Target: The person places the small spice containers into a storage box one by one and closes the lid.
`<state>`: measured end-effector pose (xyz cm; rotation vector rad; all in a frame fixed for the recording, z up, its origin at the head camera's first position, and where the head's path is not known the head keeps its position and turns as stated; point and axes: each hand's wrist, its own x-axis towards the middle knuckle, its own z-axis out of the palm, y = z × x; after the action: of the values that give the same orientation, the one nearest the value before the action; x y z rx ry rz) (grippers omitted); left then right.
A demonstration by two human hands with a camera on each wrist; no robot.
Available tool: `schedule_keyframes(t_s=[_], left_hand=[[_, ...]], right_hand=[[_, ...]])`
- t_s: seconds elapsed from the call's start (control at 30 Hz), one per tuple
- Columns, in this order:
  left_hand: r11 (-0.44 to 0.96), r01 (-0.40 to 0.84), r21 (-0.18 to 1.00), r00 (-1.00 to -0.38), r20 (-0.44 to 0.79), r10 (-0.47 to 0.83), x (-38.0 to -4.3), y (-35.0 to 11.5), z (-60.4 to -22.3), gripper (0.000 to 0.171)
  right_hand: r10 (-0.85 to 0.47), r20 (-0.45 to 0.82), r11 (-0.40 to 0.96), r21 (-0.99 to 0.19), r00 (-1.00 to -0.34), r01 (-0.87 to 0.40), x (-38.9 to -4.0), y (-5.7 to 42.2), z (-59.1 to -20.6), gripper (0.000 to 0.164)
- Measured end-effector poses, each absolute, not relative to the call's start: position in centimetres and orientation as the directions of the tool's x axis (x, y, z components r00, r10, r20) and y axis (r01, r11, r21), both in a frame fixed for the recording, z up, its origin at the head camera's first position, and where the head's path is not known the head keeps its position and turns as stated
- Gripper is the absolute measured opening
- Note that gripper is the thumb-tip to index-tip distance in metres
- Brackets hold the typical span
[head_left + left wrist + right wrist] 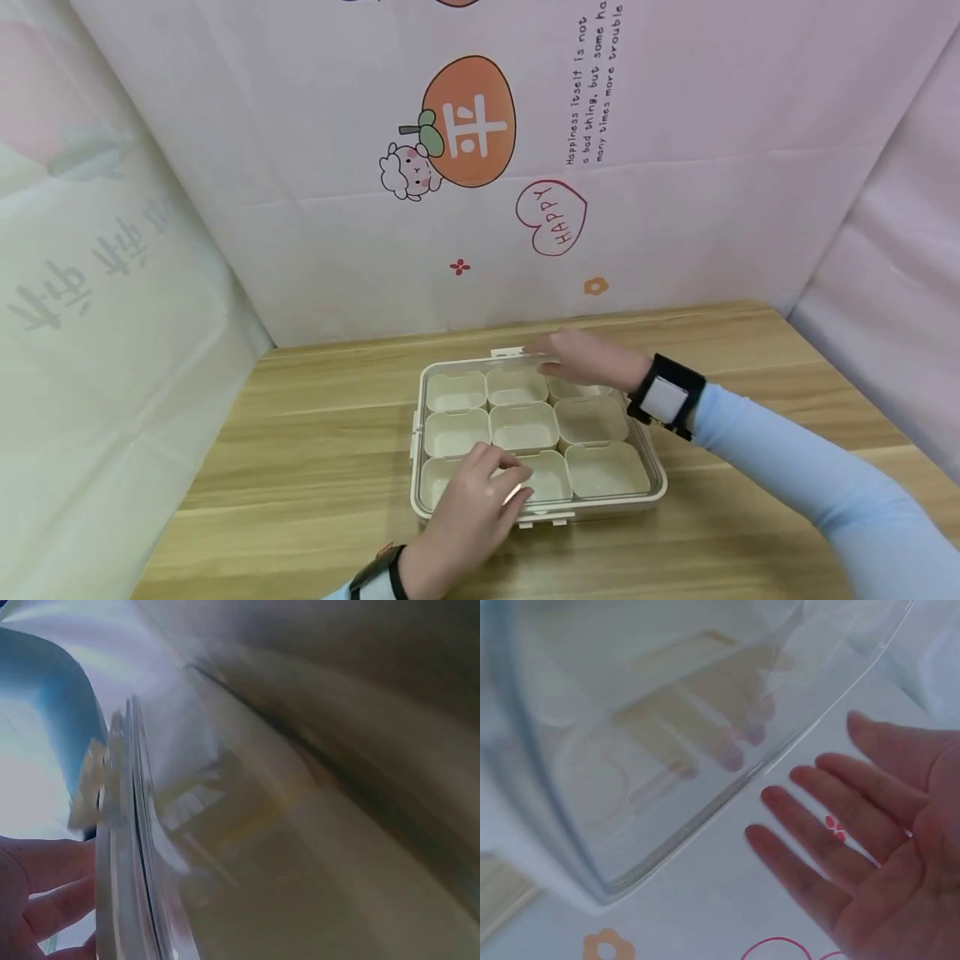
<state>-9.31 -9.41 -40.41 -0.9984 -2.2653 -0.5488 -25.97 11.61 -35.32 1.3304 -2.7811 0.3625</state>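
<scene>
A shallow storage box (615, 502) with a clear lid and pale rim lies on the wooden table, holding several cream compartment cups (606, 471) in rows. Over its front edge is my left hand (472, 504), fingers bent and a little apart. In the left wrist view, fingers of that hand (56, 904) appear beside the box's edge (142, 855); contact is unclear. My right hand (588, 358) reaches over the back right corner, near the back latch (507, 352). The right wrist view shows this hand (870, 847) with spread, extended fingers beside the clear lid (652, 772), holding nothing.
Front latches (560, 522) and a left-side latch (415, 437) stick out from the box. Wooden tabletop (300, 467) surrounds it. A printed white cloth (330, 250) hangs behind the table, with more cloth at both sides.
</scene>
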Motion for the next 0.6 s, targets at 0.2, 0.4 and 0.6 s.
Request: schedule_keyframes(t_s=[0.2,0.4,0.6], left_hand=[[0.613,0.781,0.122,-0.54,0.626,0.563,-8.9,-8.1,-40.3,0.018],[0.576,0.797,0.183,-0.56,0.583,0.589,-8.6,-7.6,-40.5,0.015],[0.539,0.804,0.25,-0.578,0.54,0.612,-8.6,-7.4,-40.6,0.019]], right_hand=[[-0.772,0.109,0.592,-0.234,-0.626,-0.771,-27.7,10.2,-35.6,0.029],[-0.772,0.082,0.591,-0.273,-0.63,-0.759,-28.8,9.4,-35.6,0.025],[-0.773,0.02,0.602,-0.295,-0.634,-0.742,-29.9,9.1,-35.5,0.021]])
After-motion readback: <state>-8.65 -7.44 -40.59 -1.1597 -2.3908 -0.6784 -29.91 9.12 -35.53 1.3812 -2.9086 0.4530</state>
